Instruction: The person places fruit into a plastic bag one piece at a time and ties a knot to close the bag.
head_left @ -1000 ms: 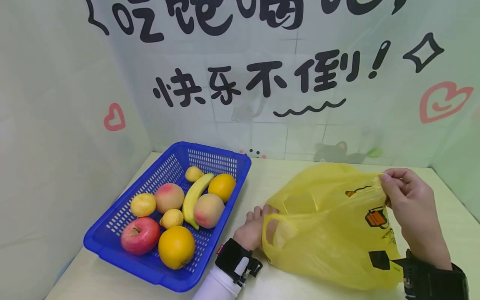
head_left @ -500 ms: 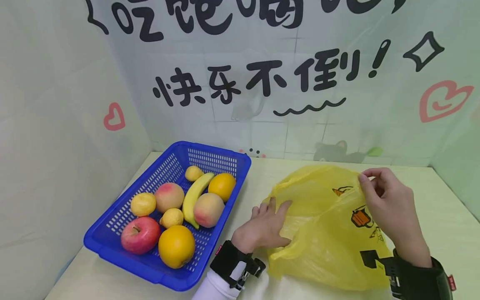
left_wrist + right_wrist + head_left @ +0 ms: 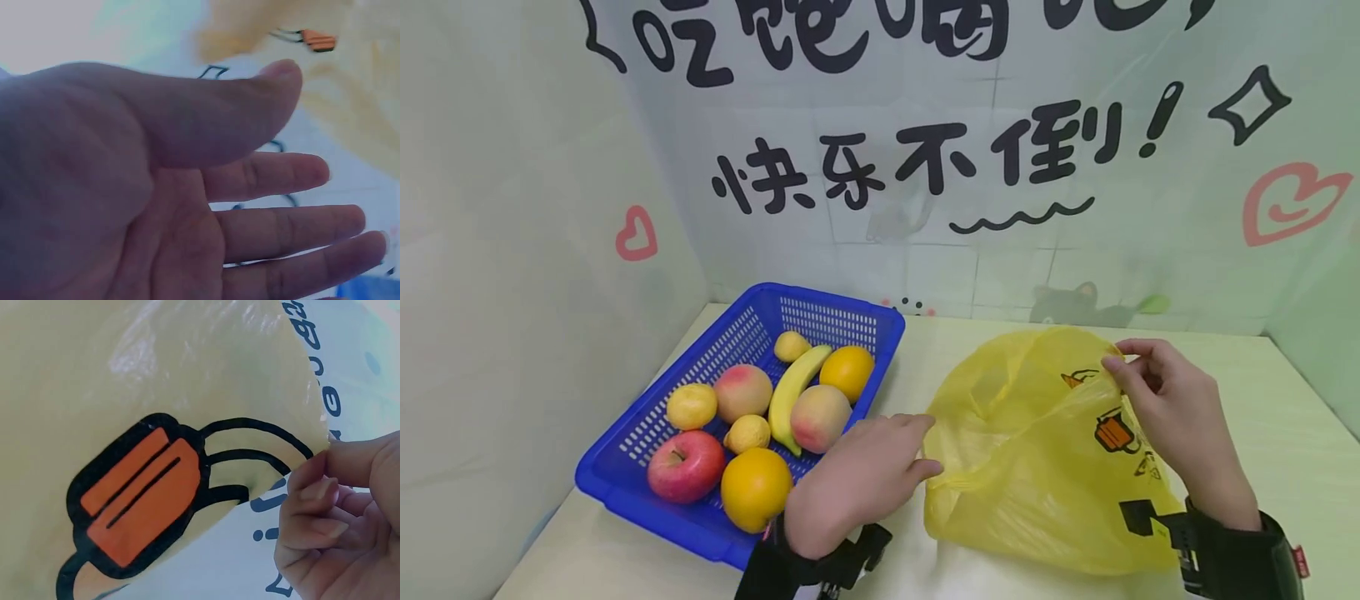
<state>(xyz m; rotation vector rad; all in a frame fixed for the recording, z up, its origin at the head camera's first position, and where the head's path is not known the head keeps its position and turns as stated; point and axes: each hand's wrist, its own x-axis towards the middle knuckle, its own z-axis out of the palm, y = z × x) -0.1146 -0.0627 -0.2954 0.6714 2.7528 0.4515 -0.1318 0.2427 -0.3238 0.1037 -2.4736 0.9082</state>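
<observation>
A yellow plastic bag (image 3: 1037,483) with orange and black prints lies puffed out on the table's right half. My right hand (image 3: 1172,408) pinches the bag's right edge between thumb and fingertips; the right wrist view shows that grip (image 3: 337,512) beside an orange printed shape. Between basket and bag is my left hand (image 3: 861,475), its fingertips close to the bag's left side. Thumb and fingers are extended in the left wrist view, and that hand (image 3: 187,169) holds nothing. Part of the blue basket (image 3: 662,531) is hidden behind the left hand and wrist.
Inside the basket lie a red apple (image 3: 687,468), a banana (image 3: 795,404), two oranges (image 3: 757,492), two peaches (image 3: 742,393) and small yellow fruits (image 3: 691,407). A printed backdrop (image 3: 940,275) stands behind the table, with side panels left and right.
My left hand has come out of the bag's opening and moved left, towards the basket. The right hand has shifted left with the bag's edge, and the bag looks more puffed up.
</observation>
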